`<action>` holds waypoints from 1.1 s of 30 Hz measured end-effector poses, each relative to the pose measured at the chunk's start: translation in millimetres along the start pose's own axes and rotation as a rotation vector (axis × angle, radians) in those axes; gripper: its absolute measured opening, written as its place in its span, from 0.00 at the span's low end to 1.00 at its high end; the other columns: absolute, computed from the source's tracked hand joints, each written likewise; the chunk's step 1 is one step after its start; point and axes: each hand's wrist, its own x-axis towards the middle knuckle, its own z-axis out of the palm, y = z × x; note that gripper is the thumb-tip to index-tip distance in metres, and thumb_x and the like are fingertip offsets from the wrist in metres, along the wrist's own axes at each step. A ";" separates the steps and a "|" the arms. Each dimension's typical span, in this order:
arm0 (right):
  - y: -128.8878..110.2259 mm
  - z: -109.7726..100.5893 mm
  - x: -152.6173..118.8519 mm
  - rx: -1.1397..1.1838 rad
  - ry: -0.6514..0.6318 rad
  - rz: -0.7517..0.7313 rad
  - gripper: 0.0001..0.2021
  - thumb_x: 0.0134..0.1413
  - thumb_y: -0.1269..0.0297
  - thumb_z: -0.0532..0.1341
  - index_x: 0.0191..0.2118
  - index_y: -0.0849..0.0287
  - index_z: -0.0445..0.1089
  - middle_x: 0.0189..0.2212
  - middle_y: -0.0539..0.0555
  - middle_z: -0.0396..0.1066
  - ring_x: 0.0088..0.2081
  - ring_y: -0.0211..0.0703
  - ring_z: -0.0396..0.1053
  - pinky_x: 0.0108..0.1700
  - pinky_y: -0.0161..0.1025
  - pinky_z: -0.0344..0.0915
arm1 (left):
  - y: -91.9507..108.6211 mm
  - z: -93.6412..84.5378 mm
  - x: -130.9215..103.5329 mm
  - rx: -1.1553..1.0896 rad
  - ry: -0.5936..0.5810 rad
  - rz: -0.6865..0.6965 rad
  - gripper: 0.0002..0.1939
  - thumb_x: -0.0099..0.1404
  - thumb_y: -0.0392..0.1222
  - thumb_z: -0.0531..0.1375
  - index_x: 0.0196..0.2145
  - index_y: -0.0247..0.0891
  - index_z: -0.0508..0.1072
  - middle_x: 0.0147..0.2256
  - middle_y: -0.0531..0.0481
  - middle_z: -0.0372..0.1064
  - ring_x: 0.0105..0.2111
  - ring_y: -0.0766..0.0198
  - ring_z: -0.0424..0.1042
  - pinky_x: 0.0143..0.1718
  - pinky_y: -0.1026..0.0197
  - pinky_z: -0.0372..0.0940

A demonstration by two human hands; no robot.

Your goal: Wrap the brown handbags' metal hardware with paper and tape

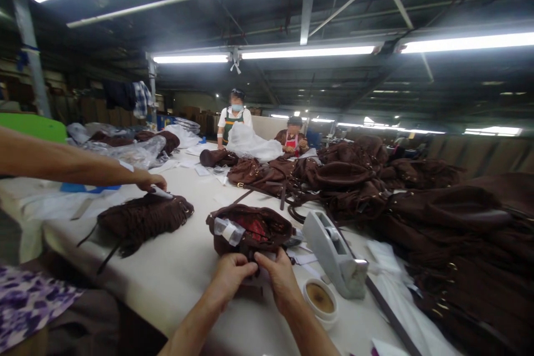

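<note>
A dark brown bag (267,242) stands on the white table right before me, its mouth gaping to show a red patterned lining (259,229). My left hand (229,275) pinches the bag's near edge between thumb and fingers. Close beside it, my right hand (277,272) grips the same edge, thumb toward the left one. What exactly lies between the fingertips is too small to make out. A clear plastic piece with a white band (229,232) lies over the bag's left rim. The far fingers of both hands are hidden behind the bag.
A grey tape dispenser (336,256) and a round tub of brown paste (320,297) stand to the right. Brown bags (459,222) pile up beyond. At left, a co-worker's hand (152,181) reaches over a brown bundle (146,219). Two people are across the table (183,178).
</note>
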 end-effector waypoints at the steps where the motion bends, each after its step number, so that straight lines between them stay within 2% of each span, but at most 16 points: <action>1: -1.7 0.6 0.5 -0.007 0.017 0.002 0.27 0.32 0.63 0.71 0.44 0.62 0.69 0.38 0.57 0.78 0.42 0.54 0.73 0.49 0.46 0.66 | -0.8 0.4 -0.1 -0.007 0.011 0.017 0.16 0.42 0.46 0.71 0.14 0.36 0.68 0.16 0.56 0.61 0.22 0.66 0.59 0.25 0.63 0.52; 3: -4.3 0.9 1.7 -0.016 0.036 0.006 0.26 0.32 0.65 0.70 0.44 0.62 0.69 0.38 0.56 0.78 0.42 0.53 0.72 0.49 0.46 0.65 | -1.0 -0.2 -1.1 -0.044 0.046 0.046 0.16 0.40 0.43 0.72 0.17 0.37 0.69 0.18 0.57 0.63 0.24 0.66 0.61 0.27 0.64 0.54; 5: -5.9 0.2 2.4 -0.017 0.038 0.008 0.25 0.32 0.66 0.70 0.43 0.62 0.70 0.38 0.55 0.78 0.43 0.53 0.72 0.49 0.46 0.65 | 0.4 -2.0 -2.8 -0.113 0.065 0.047 0.18 0.42 0.47 0.73 0.27 0.38 0.72 0.24 0.56 0.68 0.27 0.64 0.66 0.31 0.63 0.60; 7: -6.7 -0.9 2.0 -0.009 0.020 0.017 0.24 0.32 0.67 0.71 0.42 0.62 0.71 0.37 0.55 0.79 0.43 0.53 0.73 0.48 0.45 0.66 | 2.0 -3.0 -4.6 -0.191 0.025 0.008 0.25 0.47 0.54 0.71 0.40 0.39 0.73 0.30 0.52 0.74 0.30 0.59 0.71 0.35 0.59 0.65; 9: -7.3 -2.0 0.8 0.009 -0.004 0.024 0.26 0.30 0.68 0.72 0.43 0.63 0.72 0.38 0.55 0.79 0.42 0.53 0.74 0.47 0.44 0.67 | 2.6 -1.4 -5.2 -0.250 -0.043 -0.027 0.32 0.47 0.58 0.70 0.45 0.37 0.73 0.35 0.46 0.76 0.34 0.55 0.74 0.38 0.55 0.67; 13: -11.5 -6.0 -3.3 0.072 -0.041 0.043 0.28 0.30 0.69 0.75 0.44 0.62 0.73 0.38 0.54 0.80 0.42 0.50 0.74 0.47 0.41 0.68 | 0.8 7.6 -0.5 -0.294 -0.071 -0.035 0.33 0.38 0.57 0.73 0.38 0.32 0.78 0.33 0.42 0.78 0.37 0.52 0.75 0.41 0.55 0.68; 16: -14.8 -13.1 -6.6 0.179 -0.108 0.119 0.21 0.37 0.58 0.75 0.38 0.62 0.75 0.35 0.57 0.80 0.38 0.51 0.76 0.40 0.42 0.72 | 1.3 10.7 5.4 -0.283 -0.060 -0.045 0.28 0.38 0.56 0.72 0.32 0.29 0.80 0.28 0.41 0.78 0.31 0.54 0.74 0.36 0.57 0.67; 18: -13.9 -19.4 -8.2 0.268 -0.131 0.184 0.20 0.39 0.50 0.72 0.34 0.61 0.75 0.32 0.58 0.80 0.34 0.51 0.77 0.33 0.42 0.73 | 3.5 9.8 8.7 -0.267 -0.051 -0.039 0.25 0.40 0.53 0.72 0.29 0.28 0.80 0.26 0.42 0.77 0.27 0.58 0.73 0.32 0.59 0.65; 20: -9.8 -25.3 -9.9 0.341 -0.123 0.232 0.19 0.35 0.52 0.72 0.32 0.59 0.75 0.30 0.55 0.80 0.30 0.47 0.77 0.28 0.38 0.72 | 6.0 8.0 10.4 -0.257 -0.047 -0.027 0.22 0.40 0.51 0.71 0.27 0.28 0.80 0.25 0.43 0.77 0.24 0.61 0.71 0.29 0.61 0.63; 22: -3.7 -28.5 -12.2 0.386 -0.110 0.259 0.16 0.32 0.59 0.74 0.31 0.58 0.75 0.28 0.52 0.79 0.27 0.42 0.76 0.26 0.33 0.71 | 7.5 6.8 10.2 -0.247 -0.047 -0.016 0.20 0.41 0.50 0.70 0.25 0.29 0.79 0.23 0.44 0.76 0.23 0.62 0.70 0.28 0.61 0.63; 25: 4.9 -26.2 -16.1 0.408 -0.102 0.263 0.16 0.32 0.66 0.76 0.32 0.58 0.75 0.28 0.50 0.79 0.27 0.37 0.75 0.26 0.28 0.70 | 6.7 7.2 7.0 -0.232 -0.043 -0.004 0.19 0.41 0.47 0.69 0.28 0.29 0.79 0.25 0.44 0.77 0.27 0.59 0.73 0.32 0.59 0.66; 30: 11.2 -13.7 -12.8 0.382 -0.130 0.243 0.20 0.30 0.59 0.78 0.30 0.60 0.74 0.27 0.54 0.78 0.31 0.48 0.77 0.31 0.38 0.73 | 3.0 10.0 2.2 -0.172 0.018 0.045 0.25 0.44 0.43 0.67 0.42 0.34 0.78 0.39 0.43 0.79 0.40 0.54 0.75 0.43 0.57 0.68; 33: 8.0 -9.9 -6.3 0.343 -0.149 0.234 0.21 0.30 0.58 0.79 0.32 0.59 0.74 0.27 0.53 0.78 0.31 0.49 0.77 0.34 0.41 0.73 | 4.2 9.3 5.0 -0.059 0.018 0.085 0.17 0.46 0.42 0.65 0.35 0.34 0.79 0.34 0.45 0.78 0.35 0.55 0.75 0.36 0.59 0.67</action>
